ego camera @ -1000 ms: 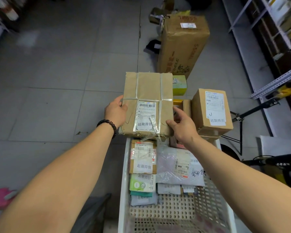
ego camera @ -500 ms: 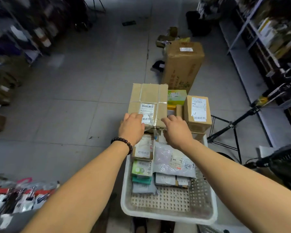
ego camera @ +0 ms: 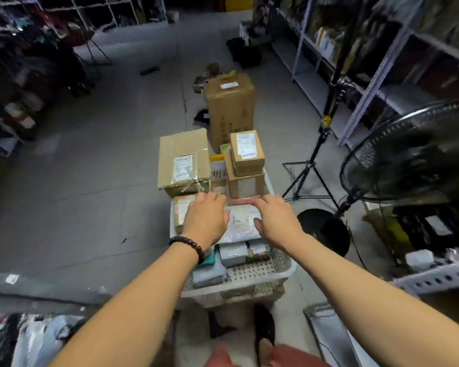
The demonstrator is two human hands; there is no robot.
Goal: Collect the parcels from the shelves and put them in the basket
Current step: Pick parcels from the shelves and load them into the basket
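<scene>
A white perforated basket (ego camera: 249, 283) stands on the floor in front of me, filled with several parcels. A flat taped cardboard parcel (ego camera: 183, 160) with a white label lies at the basket's far left end. Beside it two small brown boxes (ego camera: 247, 152) are stacked. My left hand (ego camera: 206, 219), with a bead bracelet on the wrist, hovers over the basket just behind the flat parcel, fingers relaxed and holding nothing. My right hand (ego camera: 274, 219) hovers over a grey poly-bag parcel (ego camera: 240, 223), also empty with fingers loosely spread.
A tall brown carton (ego camera: 229, 107) stands on the floor beyond the basket. A black floor fan (ego camera: 408, 154) and a tripod (ego camera: 310, 165) are at the right, with metal shelves (ego camera: 382, 62) behind. Bagged goods (ego camera: 24, 337) lie at bottom left. Dark racks line the left.
Both hands let go of the flat cardboard parcel, which now rests at the basket's far end. The hands pulled back toward me, and the view lifted to show more of the room.
</scene>
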